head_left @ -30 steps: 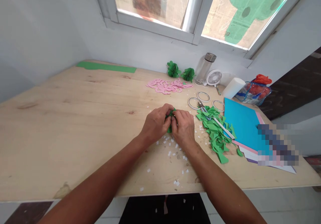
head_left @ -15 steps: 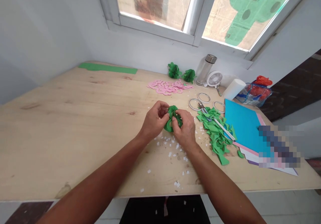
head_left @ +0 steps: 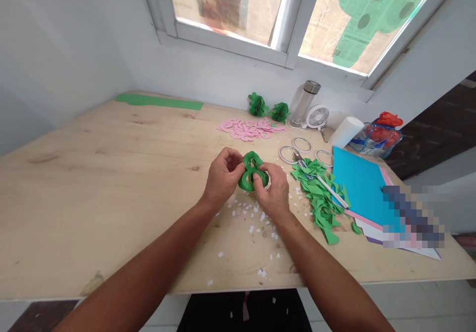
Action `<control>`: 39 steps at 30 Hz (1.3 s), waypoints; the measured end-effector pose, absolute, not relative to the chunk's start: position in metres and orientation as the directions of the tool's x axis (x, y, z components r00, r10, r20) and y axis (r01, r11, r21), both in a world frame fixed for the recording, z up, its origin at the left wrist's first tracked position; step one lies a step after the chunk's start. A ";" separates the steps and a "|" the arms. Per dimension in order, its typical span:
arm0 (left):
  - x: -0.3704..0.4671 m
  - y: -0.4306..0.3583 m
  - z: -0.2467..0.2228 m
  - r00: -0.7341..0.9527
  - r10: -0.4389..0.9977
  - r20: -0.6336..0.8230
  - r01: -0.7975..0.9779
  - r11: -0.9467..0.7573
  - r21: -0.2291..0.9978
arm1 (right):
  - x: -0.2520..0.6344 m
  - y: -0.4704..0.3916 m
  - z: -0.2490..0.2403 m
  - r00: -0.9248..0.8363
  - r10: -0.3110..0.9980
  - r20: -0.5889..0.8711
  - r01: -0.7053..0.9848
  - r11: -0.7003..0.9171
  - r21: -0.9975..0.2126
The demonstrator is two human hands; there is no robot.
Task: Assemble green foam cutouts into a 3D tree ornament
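A layered green paper piece [head_left: 246, 180] with rounded loops and openings is held above the table between both hands. My left hand [head_left: 224, 174] pinches its left edge with thumb and fingers. On the right side, my right hand [head_left: 274, 189] grips it, the thumb resting on its front. Small white paper bits [head_left: 256, 215] lie scattered below the hands. Two folded green paper shapes [head_left: 257, 104] stand near the wall, behind a pile of pink paper cutouts [head_left: 245, 129].
Green scraps [head_left: 322, 200], scissors [head_left: 302, 162] and tape rings [head_left: 301, 145] lie to the right. Beyond are blue sheets [head_left: 359, 185], a white roll [head_left: 347, 132], a bottle [head_left: 305, 104], a small fan [head_left: 318, 117] and a bag [head_left: 381, 136]. A green strip [head_left: 159, 101] lies back left.
The green piece has shifted slightly left and opened wider, showing its loops. My left hand has moved a little left and up; my right hand has barely moved.
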State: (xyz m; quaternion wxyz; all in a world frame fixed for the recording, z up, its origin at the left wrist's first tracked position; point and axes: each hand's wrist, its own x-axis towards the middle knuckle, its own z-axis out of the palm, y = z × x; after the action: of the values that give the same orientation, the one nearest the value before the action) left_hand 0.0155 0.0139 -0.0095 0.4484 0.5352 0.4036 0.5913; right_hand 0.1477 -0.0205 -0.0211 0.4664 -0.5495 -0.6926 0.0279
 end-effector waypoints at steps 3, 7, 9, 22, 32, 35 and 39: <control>0.015 0.014 -0.009 -0.019 0.961 0.277 -0.103 -0.277 0.955 | 0.147 -0.021 -0.020 0.054 0.798 0.600 0.715 0.389 -0.581; 0.015 0.012 -0.007 0.034 0.952 0.306 -0.047 -0.304 0.952 | 0.148 -0.020 -0.018 0.123 0.817 0.564 0.636 0.371 -0.677; 0.015 0.011 -0.006 0.074 0.947 0.311 -0.021 -0.311 0.950 | 0.149 -0.018 -0.019 0.173 0.836 0.521 0.573 0.345 -0.743; 0.014 0.011 -0.005 0.194 0.926 0.324 -0.065 -0.318 0.946 | 0.150 -0.007 -0.021 0.297 0.953 0.055 -0.241 0.131 -0.962; 0.014 0.009 -0.003 0.178 0.894 0.410 -0.061 -0.406 0.912 | 0.152 -0.005 -0.020 0.180 0.984 -0.008 -0.477 0.081 -0.875; 0.014 0.007 -0.001 0.173 0.888 0.427 -0.062 -0.423 0.904 | 0.152 -0.006 -0.020 0.183 0.983 -0.025 -0.491 0.069 -0.868; 0.014 0.007 -0.001 0.194 0.875 0.443 -0.065 -0.439 0.896 | 0.151 -0.006 -0.020 0.195 0.981 -0.021 -0.497 0.081 -0.864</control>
State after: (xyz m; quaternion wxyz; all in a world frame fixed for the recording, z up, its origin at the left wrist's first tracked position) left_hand 0.0139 0.0074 -0.0013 0.4261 0.6445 0.3145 0.5515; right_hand 0.1515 -0.0059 -0.0196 0.6670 -0.3907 -0.3091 0.5540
